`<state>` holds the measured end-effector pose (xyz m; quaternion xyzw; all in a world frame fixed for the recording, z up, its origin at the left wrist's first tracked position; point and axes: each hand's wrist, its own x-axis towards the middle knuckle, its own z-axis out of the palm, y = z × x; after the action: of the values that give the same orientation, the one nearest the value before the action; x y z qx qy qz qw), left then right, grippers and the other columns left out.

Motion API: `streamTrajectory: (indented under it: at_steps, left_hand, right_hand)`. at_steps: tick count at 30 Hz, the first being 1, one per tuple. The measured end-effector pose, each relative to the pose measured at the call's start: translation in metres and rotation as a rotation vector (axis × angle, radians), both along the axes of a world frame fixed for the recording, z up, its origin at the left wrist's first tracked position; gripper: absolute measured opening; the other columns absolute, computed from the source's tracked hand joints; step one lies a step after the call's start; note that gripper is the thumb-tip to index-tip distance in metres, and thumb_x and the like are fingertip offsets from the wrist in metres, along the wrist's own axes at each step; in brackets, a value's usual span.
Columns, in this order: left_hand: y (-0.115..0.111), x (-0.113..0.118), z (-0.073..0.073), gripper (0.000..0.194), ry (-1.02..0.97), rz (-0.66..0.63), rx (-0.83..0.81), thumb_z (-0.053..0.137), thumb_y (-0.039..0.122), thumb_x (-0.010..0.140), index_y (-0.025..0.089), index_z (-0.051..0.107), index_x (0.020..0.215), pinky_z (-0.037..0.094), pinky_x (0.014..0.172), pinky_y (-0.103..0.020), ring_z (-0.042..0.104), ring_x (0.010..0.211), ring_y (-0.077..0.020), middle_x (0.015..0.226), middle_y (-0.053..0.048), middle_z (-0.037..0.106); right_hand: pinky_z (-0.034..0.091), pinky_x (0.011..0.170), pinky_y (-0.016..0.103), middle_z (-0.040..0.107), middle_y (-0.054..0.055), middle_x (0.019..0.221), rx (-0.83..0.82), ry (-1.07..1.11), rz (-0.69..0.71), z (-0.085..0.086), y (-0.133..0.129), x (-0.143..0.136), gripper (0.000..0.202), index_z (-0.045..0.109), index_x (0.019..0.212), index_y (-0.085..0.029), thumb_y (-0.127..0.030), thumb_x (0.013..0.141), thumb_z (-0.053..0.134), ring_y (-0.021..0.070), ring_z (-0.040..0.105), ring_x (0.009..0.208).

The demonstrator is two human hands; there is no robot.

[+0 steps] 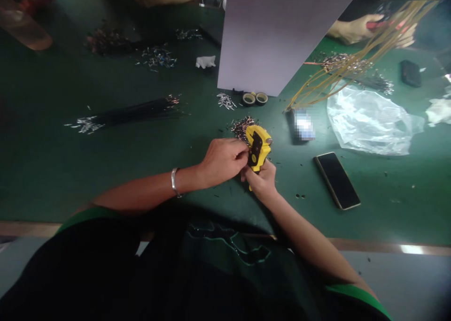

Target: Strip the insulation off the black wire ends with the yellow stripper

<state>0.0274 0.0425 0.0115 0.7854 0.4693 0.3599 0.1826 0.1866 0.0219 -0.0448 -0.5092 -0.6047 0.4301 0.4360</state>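
Observation:
My right hand (263,180) is wrapped around the grip of a yellow and black wire stripper (259,147), held with its head pointing away from me. My left hand (225,160) meets the tool's left side, thumb and fingers pinched together. Whatever lies between those fingertips is too small to make out. Just beyond the tool head is a heap of dark, coppery small pieces (243,126), partly hidden by it. Further left lies a bundle of black wires (134,112), with silvery tips at one end and coppery ones at the other.
Behind the tool are silvery pins (225,101), two tape rolls (248,99) and an upright grey panel (268,34). To the right lie a phone (337,180), a clear plastic bag (369,119) and yellow wires (324,84). Co-workers' hands (355,30) show across the table.

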Motion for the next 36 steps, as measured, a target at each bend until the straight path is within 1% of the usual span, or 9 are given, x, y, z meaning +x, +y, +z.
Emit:
streamTrajectory:
  at_steps: [5,8,13,18,21,23,26,29,36]
  left_hand:
    - [0.005,-0.003,0.002,0.021,-0.025,-0.016,-0.106,0.053,0.014,0.081,0.018,0.067,0.067,0.042,0.056,-0.026,0.059,0.059,-0.0122,0.066,-0.002,0.068]
    - [0.008,-0.005,0.004,0.021,-0.025,-0.006,-0.113,0.052,0.014,0.081,0.018,0.070,0.072,0.043,0.058,-0.026,0.061,0.062,-0.0130,0.070,-0.003,0.071]
    - [0.013,-0.009,0.004,0.023,-0.085,0.015,-0.148,0.050,0.013,0.082,0.018,0.073,0.086,0.046,0.057,-0.026,0.063,0.062,-0.0129,0.077,-0.003,0.075]
    - [0.020,-0.016,-0.003,0.021,-0.279,0.016,-0.270,0.050,0.012,0.081,0.017,0.067,0.091,0.050,0.050,-0.022,0.063,0.052,-0.0093,0.071,-0.002,0.073]
    - [0.026,-0.020,-0.005,0.014,-0.375,0.005,-0.346,0.054,0.014,0.081,0.018,0.066,0.087,0.050,0.045,-0.020,0.062,0.048,-0.0087,0.066,-0.001,0.071]
    - [0.029,-0.022,-0.005,0.010,-0.382,0.018,-0.344,0.058,0.017,0.081,0.018,0.067,0.083,0.050,0.045,-0.021,0.062,0.047,-0.0092,0.061,0.001,0.067]
    - [0.031,-0.024,-0.002,0.011,-0.346,0.041,-0.314,0.061,0.019,0.080,0.019,0.072,0.083,0.050,0.046,-0.022,0.059,0.046,-0.0085,0.059,0.002,0.065]
    - [0.031,-0.026,0.004,0.014,-0.371,0.043,-0.340,0.060,0.018,0.080,0.020,0.073,0.085,0.048,0.044,-0.021,0.057,0.045,-0.0074,0.063,0.001,0.068]
    - [0.034,-0.028,0.016,0.011,-0.406,-0.019,-0.415,0.060,0.016,0.083,0.017,0.072,0.083,0.054,0.052,-0.024,0.064,0.051,-0.0092,0.068,-0.002,0.070]
  right_hand:
    - [0.043,0.044,0.029,0.056,-0.005,0.045,-0.016,0.014,-0.029,0.005,0.003,-0.006,0.012,0.056,0.073,-0.023,-0.030,0.078,0.063,0.0133,0.052,0.038]
    - [0.044,0.043,0.027,0.056,-0.005,0.045,-0.054,0.042,-0.037,0.007,0.005,-0.008,0.015,0.056,0.072,-0.022,-0.033,0.077,0.066,0.0125,0.052,0.038]
    - [0.046,0.044,0.027,0.060,-0.004,0.054,-0.152,0.191,-0.062,0.009,0.004,-0.004,0.015,0.060,0.079,-0.019,-0.030,0.073,0.069,0.0121,0.054,0.040]
    - [0.053,0.054,0.033,0.066,-0.001,0.065,-0.234,0.312,0.061,0.019,0.001,0.008,0.023,0.063,0.088,-0.019,-0.029,0.069,0.072,0.0155,0.060,0.051]
    - [0.053,0.059,0.036,0.067,0.000,0.069,-0.266,0.343,0.123,0.024,0.002,0.016,0.027,0.065,0.091,-0.019,-0.026,0.067,0.073,0.0167,0.062,0.056]
    - [0.054,0.062,0.037,0.068,0.000,0.072,-0.289,0.353,0.162,0.025,0.003,0.019,0.028,0.066,0.093,-0.019,-0.025,0.067,0.074,0.0174,0.063,0.058]
    - [0.053,0.064,0.037,0.069,0.001,0.073,-0.315,0.350,0.223,0.027,0.005,0.022,0.031,0.067,0.095,-0.018,-0.024,0.066,0.075,0.0181,0.064,0.060]
    - [0.052,0.065,0.036,0.069,0.001,0.073,-0.329,0.340,0.275,0.028,0.007,0.024,0.032,0.067,0.095,-0.018,-0.023,0.065,0.077,0.0179,0.063,0.061]
    - [0.051,0.065,0.036,0.069,0.002,0.074,-0.335,0.320,0.342,0.029,0.009,0.026,0.034,0.067,0.098,-0.018,-0.028,0.067,0.078,0.0181,0.062,0.063]
